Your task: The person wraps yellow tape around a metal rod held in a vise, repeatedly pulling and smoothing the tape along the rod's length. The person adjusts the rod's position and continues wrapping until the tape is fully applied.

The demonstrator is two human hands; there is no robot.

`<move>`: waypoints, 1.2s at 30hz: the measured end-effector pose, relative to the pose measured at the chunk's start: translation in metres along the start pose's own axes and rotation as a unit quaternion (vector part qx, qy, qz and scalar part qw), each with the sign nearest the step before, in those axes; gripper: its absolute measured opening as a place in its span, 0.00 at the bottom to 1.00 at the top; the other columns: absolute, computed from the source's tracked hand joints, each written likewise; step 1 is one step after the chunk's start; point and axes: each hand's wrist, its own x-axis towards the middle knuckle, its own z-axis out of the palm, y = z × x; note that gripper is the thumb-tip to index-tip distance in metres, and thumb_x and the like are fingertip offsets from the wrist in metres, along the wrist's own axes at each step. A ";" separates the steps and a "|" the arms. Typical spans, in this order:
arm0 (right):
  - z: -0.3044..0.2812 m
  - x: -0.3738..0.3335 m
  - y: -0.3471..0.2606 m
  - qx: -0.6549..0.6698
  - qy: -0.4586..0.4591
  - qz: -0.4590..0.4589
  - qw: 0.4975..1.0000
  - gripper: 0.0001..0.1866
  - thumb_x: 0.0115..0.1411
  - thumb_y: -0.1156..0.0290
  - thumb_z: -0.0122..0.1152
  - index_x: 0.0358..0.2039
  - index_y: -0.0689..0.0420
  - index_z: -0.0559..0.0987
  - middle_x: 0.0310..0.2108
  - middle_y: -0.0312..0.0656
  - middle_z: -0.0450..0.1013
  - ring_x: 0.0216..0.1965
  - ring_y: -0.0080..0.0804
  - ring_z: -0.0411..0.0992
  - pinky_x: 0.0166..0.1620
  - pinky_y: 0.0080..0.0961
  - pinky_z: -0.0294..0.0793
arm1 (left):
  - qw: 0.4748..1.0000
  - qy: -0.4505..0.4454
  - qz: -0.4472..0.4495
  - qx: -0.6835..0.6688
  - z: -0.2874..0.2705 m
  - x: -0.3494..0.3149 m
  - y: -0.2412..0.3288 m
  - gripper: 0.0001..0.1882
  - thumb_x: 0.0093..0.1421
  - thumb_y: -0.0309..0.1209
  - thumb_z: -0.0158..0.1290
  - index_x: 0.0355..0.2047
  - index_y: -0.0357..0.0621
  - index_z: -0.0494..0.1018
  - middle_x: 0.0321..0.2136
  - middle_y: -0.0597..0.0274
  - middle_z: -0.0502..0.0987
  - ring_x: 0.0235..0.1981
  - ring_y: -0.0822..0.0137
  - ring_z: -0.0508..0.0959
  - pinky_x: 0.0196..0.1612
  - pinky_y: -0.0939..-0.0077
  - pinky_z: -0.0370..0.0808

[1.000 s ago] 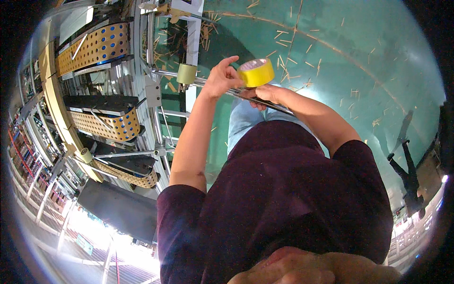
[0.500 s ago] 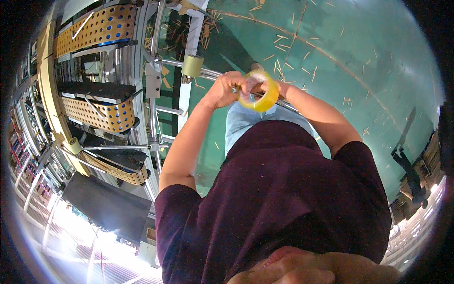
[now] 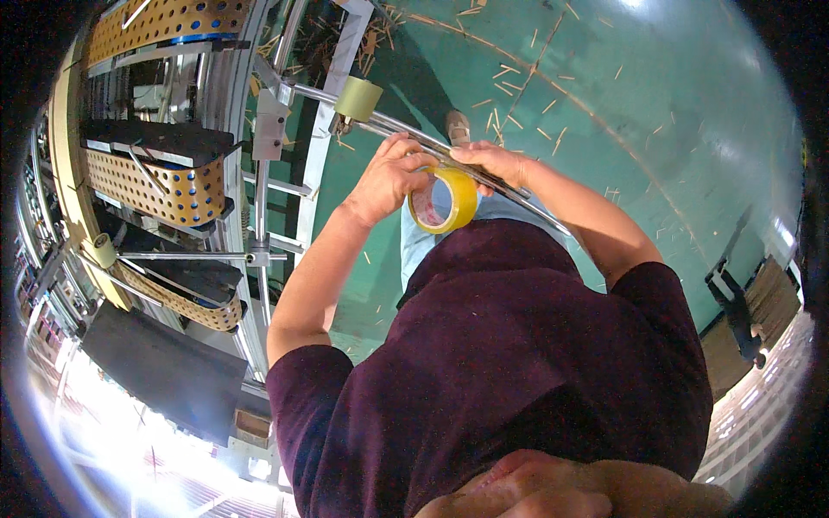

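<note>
A yellow roll of adhesive tape (image 3: 465, 200) with a pale inner core hangs in front of my body. My left hand (image 3: 386, 181) has its fingers curled at the roll's upper left edge and holds it there. Just above the roll, a slim metal rod (image 3: 542, 217) slants down from a pale green roller (image 3: 359, 98) toward my right side. My right hand (image 3: 494, 164) closes over the rod, thumb along the top. Some of its fingers are hidden below.
To the left stands a machine frame with perforated tan guards (image 3: 186, 192) and a dark panel (image 3: 168, 371). Thin wooden strips (image 3: 509, 82) litter the green floor (image 3: 656, 164). Another person (image 3: 741, 311) is at the far right.
The tape roll and my left hand have moved left and a little down. My right hand has come away from the roll onto the rod. The view has shifted slightly.
</note>
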 end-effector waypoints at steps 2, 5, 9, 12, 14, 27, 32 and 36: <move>0.009 0.005 0.003 -0.092 0.051 -0.029 0.994 0.22 0.55 0.45 0.52 0.27 0.55 0.71 0.12 0.36 0.65 0.08 0.22 0.63 0.10 0.19 0.61 | 1.000 0.004 0.005 -0.004 0.004 -0.004 0.000 0.03 0.39 0.28 0.53 0.17 0.47 0.71 0.38 0.69 0.74 0.45 0.64 0.70 0.56 0.63 0.61; 0.019 -0.002 -0.004 -0.105 0.088 -0.008 0.991 0.24 0.55 0.43 0.50 0.27 0.55 0.71 0.12 0.33 0.63 0.09 0.19 0.61 0.11 0.17 0.60 | 0.998 0.032 -0.046 -0.027 0.015 -0.016 0.003 0.04 0.38 0.26 0.54 0.18 0.46 0.71 0.41 0.66 0.73 0.46 0.64 0.70 0.58 0.61 0.60; 0.024 -0.008 -0.009 -0.115 0.105 0.007 0.988 0.26 0.55 0.42 0.50 0.25 0.56 0.69 0.11 0.32 0.63 0.09 0.18 0.61 0.12 0.15 0.61 | 0.954 0.175 -0.193 -0.147 0.040 -0.031 0.032 0.05 0.39 0.21 0.53 0.20 0.41 0.70 0.46 0.57 0.70 0.48 0.57 0.69 0.56 0.62 0.60; 0.026 -0.008 -0.009 -0.120 0.111 0.007 0.987 0.27 0.54 0.41 0.51 0.25 0.57 0.69 0.11 0.32 0.63 0.09 0.18 0.61 0.11 0.15 0.62 | 0.882 0.300 -0.305 -0.196 0.068 -0.035 0.042 0.07 0.44 0.26 0.55 0.24 0.38 0.71 0.50 0.50 0.66 0.50 0.52 0.67 0.52 0.65 0.63; 0.025 -0.006 -0.006 -0.119 0.115 0.004 0.986 0.27 0.54 0.41 0.51 0.25 0.57 0.69 0.12 0.33 0.63 0.09 0.18 0.61 0.11 0.16 0.61 | 0.862 0.317 -0.358 -0.167 0.076 -0.035 0.048 0.10 0.45 0.31 0.57 0.27 0.39 0.73 0.50 0.50 0.65 0.51 0.51 0.65 0.51 0.66 0.64; 0.027 -0.004 0.001 -0.115 0.126 -0.008 0.985 0.27 0.54 0.42 0.51 0.25 0.59 0.71 0.12 0.34 0.64 0.10 0.19 0.63 0.13 0.16 0.63 | 0.897 0.082 -0.394 -0.185 0.062 -0.012 -0.019 0.19 0.45 0.42 0.59 0.34 0.44 0.76 0.27 0.52 0.77 0.31 0.54 0.77 0.35 0.66 0.72; 0.028 -0.003 0.000 -0.080 0.071 0.007 0.994 0.30 0.53 0.39 0.50 0.25 0.60 0.70 0.12 0.35 0.63 0.11 0.20 0.63 0.14 0.17 0.64 | 0.922 0.131 -0.276 -0.236 0.068 -0.015 -0.043 0.23 0.43 0.44 0.61 0.39 0.49 0.75 0.32 0.58 0.77 0.35 0.56 0.76 0.39 0.65 0.71; 0.018 0.003 -0.001 -0.049 0.005 0.034 0.998 0.30 0.55 0.40 0.48 0.24 0.60 0.70 0.12 0.36 0.64 0.12 0.21 0.63 0.15 0.18 0.65 | 0.935 0.149 -0.225 -0.229 0.083 -0.020 -0.059 0.24 0.40 0.44 0.63 0.38 0.51 0.75 0.34 0.60 0.75 0.38 0.57 0.73 0.43 0.64 0.68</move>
